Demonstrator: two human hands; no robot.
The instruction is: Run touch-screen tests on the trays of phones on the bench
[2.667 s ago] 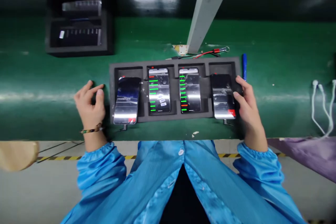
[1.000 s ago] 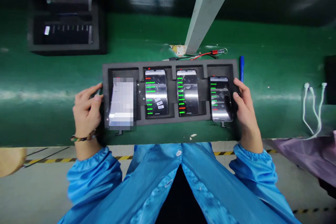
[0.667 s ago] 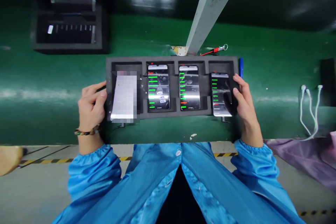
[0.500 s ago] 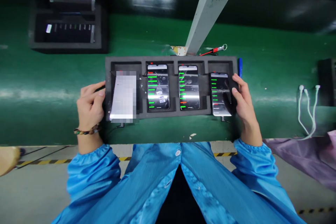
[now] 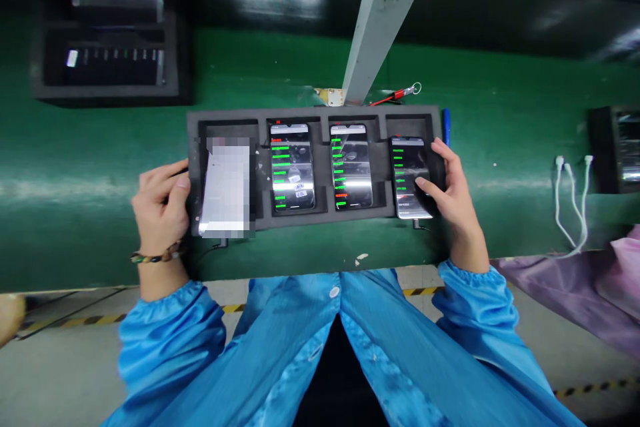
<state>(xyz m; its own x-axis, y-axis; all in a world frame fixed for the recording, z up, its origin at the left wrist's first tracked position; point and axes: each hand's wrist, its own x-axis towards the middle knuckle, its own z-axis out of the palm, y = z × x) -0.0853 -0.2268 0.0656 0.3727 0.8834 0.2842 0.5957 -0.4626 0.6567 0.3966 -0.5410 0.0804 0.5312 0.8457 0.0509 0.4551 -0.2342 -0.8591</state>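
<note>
A dark grey foam tray [image 5: 320,219] with a row of compartments lies across the green bench in front of me. My left hand [image 5: 163,207], a beaded bracelet at its wrist, has curled fingers gripping the tray's left end. A pixelated bright-screened phone [image 5: 226,187] sits in the compartment beside it. Two phones with green text, one left of centre [image 5: 293,167] and one right of centre [image 5: 351,167], lie in the middle compartments. My right hand [image 5: 453,193] holds the tray's right end, its thumb reaching over the screen of the rightmost phone [image 5: 407,177].
A black foam tray [image 5: 113,93] with several phones stands at the upper left. A grey metal post [image 5: 375,20] rises behind the tray, near a red-handled item [image 5: 399,93] and a blue pen-like item [image 5: 447,127]. White cables [image 5: 580,207] and another black tray [image 5: 603,147] are at right.
My right thumb has moved left from the tray's edge onto the rightmost phone's screen. My left hand keeps its grip. The whole view has shifted slightly, with things appearing further left.
</note>
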